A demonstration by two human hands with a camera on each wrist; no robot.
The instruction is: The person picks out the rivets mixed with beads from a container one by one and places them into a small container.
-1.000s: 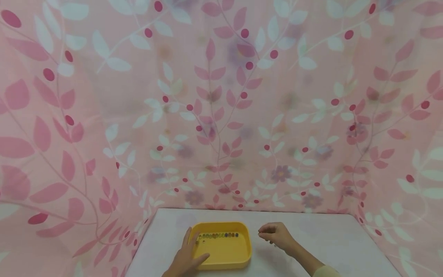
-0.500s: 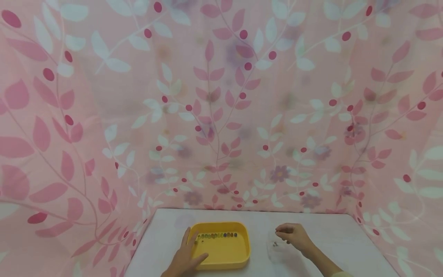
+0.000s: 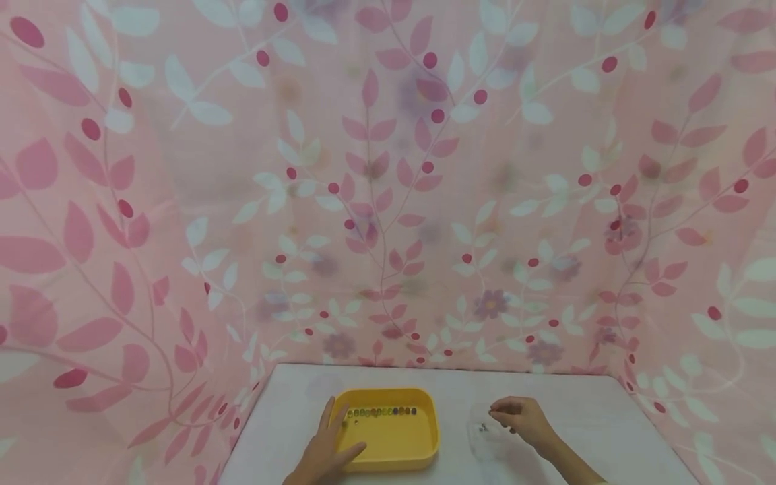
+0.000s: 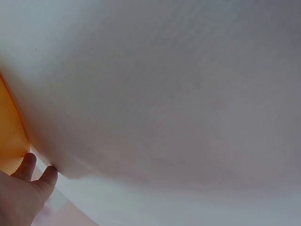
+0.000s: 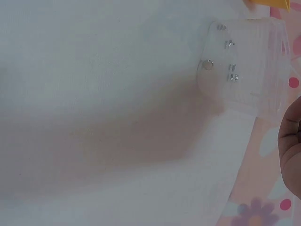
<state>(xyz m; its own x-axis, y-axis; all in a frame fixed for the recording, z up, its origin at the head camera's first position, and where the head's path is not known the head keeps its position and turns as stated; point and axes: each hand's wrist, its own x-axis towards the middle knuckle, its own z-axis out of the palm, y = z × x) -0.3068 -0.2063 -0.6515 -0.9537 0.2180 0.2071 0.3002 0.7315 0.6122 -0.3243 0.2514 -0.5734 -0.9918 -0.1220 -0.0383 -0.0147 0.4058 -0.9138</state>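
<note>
Here the left hand [image 3: 324, 453] lay flat, fingers straight, on the 9 o'clock rim of the yellow tray [image 3: 388, 441], thumb resting inside. A row of coloured beads [image 3: 380, 411] sat along the tray's 12 o'clock edge. The right hand [image 3: 523, 419] hovered with fingers curled at the 3 o'clock side of a clear plastic box [image 5: 244, 66]; whether it pinched anything could not be told. Small silvery pieces [image 5: 230, 70] lay in the box. Both sat on the white table [image 3: 594, 431].
</note>
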